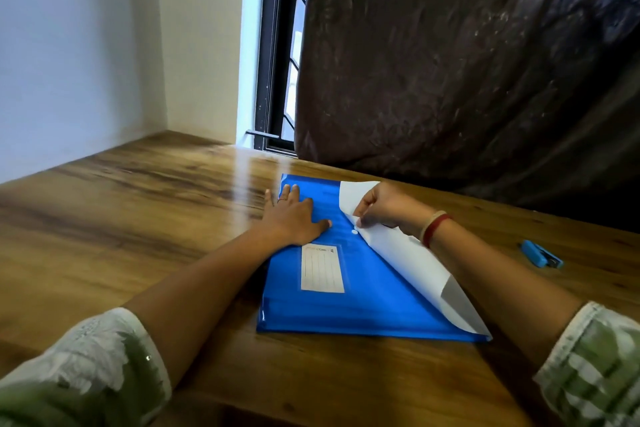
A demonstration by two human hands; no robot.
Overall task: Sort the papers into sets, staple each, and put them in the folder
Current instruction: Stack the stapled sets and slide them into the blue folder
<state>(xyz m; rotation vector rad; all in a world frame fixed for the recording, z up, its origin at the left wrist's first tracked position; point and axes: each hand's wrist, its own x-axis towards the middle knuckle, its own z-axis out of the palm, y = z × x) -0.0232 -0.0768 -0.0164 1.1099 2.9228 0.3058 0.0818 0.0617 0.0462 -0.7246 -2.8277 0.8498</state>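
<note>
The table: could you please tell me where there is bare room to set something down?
The widest bare tabletop lies left of the blue folder, out to the wall. A narrow strip runs along the near edge. Right of the folder is crowded: the right arm crosses it, the stapler lies there, the curtain hangs behind.

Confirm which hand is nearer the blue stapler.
Right. The right hand pinches the white flap, stapler off to its right; the left hand presses flat on the folder, farther away.
</note>
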